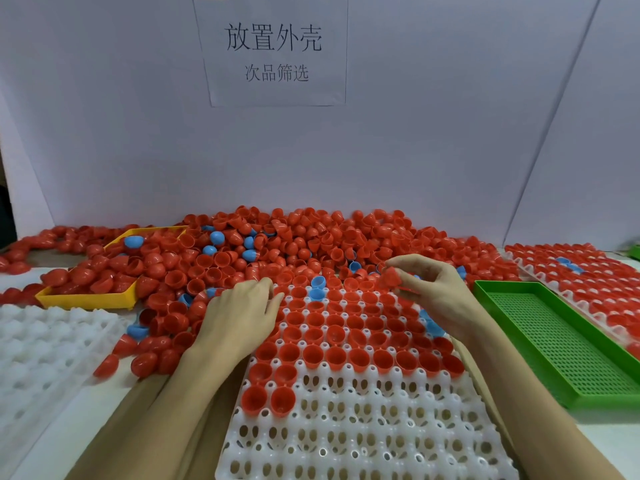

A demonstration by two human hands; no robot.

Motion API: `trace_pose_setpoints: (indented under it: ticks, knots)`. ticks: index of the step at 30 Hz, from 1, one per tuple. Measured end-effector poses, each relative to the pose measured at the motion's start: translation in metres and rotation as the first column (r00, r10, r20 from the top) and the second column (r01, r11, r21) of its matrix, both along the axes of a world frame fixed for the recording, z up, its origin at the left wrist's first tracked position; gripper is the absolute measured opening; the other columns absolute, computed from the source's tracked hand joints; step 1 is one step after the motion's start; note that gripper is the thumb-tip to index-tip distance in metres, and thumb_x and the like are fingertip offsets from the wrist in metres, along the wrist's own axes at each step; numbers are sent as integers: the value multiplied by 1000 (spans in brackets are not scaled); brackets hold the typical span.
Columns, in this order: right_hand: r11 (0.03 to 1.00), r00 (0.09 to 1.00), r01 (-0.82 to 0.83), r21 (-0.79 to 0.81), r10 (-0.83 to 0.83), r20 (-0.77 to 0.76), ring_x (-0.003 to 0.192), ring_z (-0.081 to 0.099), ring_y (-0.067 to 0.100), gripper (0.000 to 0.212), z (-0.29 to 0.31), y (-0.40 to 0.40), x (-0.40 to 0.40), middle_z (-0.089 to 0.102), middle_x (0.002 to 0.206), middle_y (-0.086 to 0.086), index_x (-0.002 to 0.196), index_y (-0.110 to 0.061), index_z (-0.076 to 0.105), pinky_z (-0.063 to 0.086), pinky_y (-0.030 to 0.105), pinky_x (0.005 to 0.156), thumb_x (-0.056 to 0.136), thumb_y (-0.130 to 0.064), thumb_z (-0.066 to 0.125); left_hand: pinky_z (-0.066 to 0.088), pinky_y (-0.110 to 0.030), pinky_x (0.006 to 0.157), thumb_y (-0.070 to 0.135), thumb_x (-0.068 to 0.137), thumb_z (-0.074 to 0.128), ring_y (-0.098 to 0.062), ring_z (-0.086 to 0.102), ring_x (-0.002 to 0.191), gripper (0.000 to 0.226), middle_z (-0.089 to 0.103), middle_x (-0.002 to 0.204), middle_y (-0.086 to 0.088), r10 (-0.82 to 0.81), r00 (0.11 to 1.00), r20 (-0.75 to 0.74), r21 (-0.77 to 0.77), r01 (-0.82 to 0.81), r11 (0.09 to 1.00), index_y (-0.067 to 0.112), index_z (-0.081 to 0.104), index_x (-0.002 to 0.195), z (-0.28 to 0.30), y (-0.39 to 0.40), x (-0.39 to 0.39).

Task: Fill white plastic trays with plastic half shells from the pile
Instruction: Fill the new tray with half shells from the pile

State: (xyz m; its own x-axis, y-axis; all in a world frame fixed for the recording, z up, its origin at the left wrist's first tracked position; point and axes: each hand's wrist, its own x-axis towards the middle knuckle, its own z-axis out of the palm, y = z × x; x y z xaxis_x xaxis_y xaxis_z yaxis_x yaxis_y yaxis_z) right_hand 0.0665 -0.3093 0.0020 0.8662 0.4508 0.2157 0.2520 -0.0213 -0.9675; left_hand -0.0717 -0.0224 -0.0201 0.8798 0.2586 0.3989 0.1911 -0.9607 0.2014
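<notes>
Right hand (427, 289) pinched a red half shell (390, 277) above the white tray (363, 427); left hand (242, 315) lay flat, grip wide, at the pile's (311, 237) near edge.

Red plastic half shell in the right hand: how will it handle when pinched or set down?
The red plastic half shell is probably light: the right hand holds it by fingertips alone. Its rounded dome likely rolls or tips on a flat surface, as the loose red pile lies every way. It should sit steady in the white plastic tray.
</notes>
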Motion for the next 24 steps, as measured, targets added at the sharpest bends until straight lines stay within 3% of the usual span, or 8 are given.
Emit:
trace_pose_setpoints:
  ticks: [4,7,10,13,15,17,20,24]
  knots:
    - [989,988,-131,73,136,-73,107,75,23,26,4,5,-13,78,115,8,108,-19,81,60,27,85,84,-31,83,54,-29,64,39,106,45,-12,66,77,29,66,93,8,-65,989,131,167,42,985,21,68,109,8,-6,-3]
    - [965,960,-255,62,260,-106,107,74,22,31,10,10,-23,77,115,10,112,-17,79,60,29,88,85,-32,83,57,-23,65,34,102,58,-2,60,69,27,63,98,13,-427,864,267,101,416,904,26,66,126,17,-17,-8]
    - [926,923,-377,-1,375,-85,107,74,27,21,11,15,-31,76,117,12,115,-13,77,61,32,90,96,-21,76,59,-23,70,47,101,60,-10,64,75,54,53,116,16,-638,720,273,-66,676,734,48,39,151,21,-42,-13]
    - [921,923,-385,-62,383,-42,108,73,28,19,10,20,-37,75,118,10,114,-12,77,63,34,89,101,-5,65,57,-23,68,51,99,62,-10,59,76,54,46,121,14,-651,706,279,-17,681,732,46,43,149,17,-64,-14]
    - [909,911,-411,-66,408,-56,110,73,30,16,10,21,-40,75,119,11,114,-13,77,63,34,90,99,-12,70,57,-22,72,41,97,68,-6,60,80,45,49,117,13,-617,710,339,-19,661,750,38,55,140,14,-68,-11]
    - [905,907,-420,-73,416,-58,110,74,30,18,12,21,-43,75,119,11,113,-14,77,63,35,90,98,-22,75,59,-24,77,25,95,73,-9,68,84,36,59,106,13,-556,716,422,-233,678,697,35,63,128,12,-67,-9]
    - [917,925,-376,-137,379,1,100,75,22,19,14,21,-46,77,111,7,109,-14,79,61,32,88,97,-27,76,64,-37,79,10,95,73,-22,77,77,38,71,95,-1,-475,776,415,-682,611,402,32,64,125,16,-63,-8]
    - [933,948,-286,-220,309,78,76,69,15,8,12,24,-50,77,93,9,102,-16,79,56,24,72,98,-20,74,65,-43,77,27,98,71,-24,78,76,33,73,100,1,-469,790,395,-739,577,349,34,59,127,18,-68,-11]
